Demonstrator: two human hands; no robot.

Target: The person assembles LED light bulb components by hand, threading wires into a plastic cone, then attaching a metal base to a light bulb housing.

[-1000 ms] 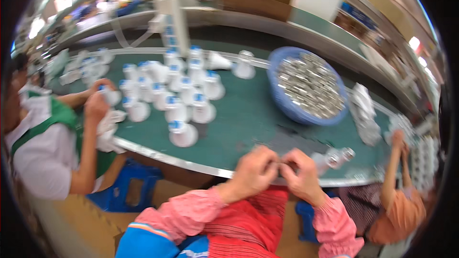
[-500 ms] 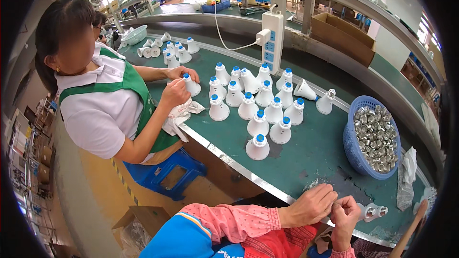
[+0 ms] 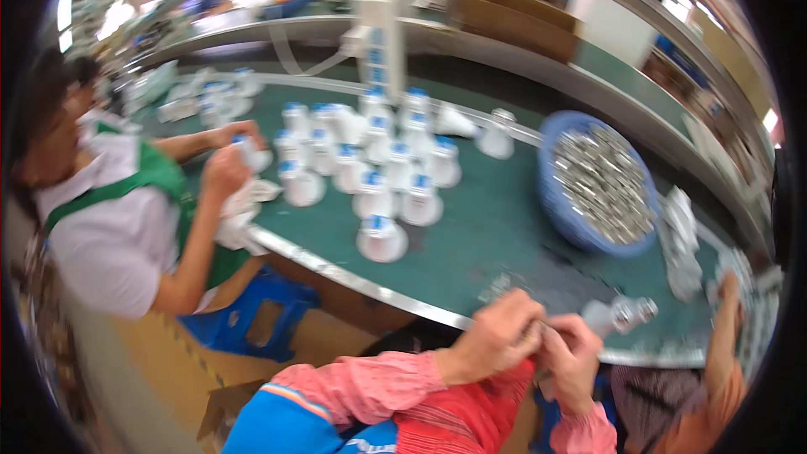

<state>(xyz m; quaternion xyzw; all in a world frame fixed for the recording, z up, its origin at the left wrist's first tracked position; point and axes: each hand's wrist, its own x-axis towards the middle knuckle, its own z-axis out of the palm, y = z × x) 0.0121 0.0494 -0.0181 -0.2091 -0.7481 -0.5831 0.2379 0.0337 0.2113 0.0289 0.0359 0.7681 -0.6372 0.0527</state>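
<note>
My left hand [image 3: 502, 336] and my right hand [image 3: 573, 356] meet at the near edge of the green work table [image 3: 496, 227], fingers pinched together on a small metal part [image 3: 538, 335] between them; the blur hides its shape. A white bulb housing with a metal screw cap [image 3: 618, 316] lies on the table just right of my hands. Several upright white bulb housings with blue tops [image 3: 378, 181] stand grouped at mid-table.
A blue basket of metal caps [image 3: 601, 185] sits right of centre. A person in a green apron [image 3: 126, 210] works at the left on a bulb housing. Another person's arm in orange [image 3: 723, 353] reaches in at the right. A blue stool [image 3: 252, 319] stands under the table.
The view has swung back to the right and down; my hands stay joined at the table edge. The person on the left keeps handling a housing.
</note>
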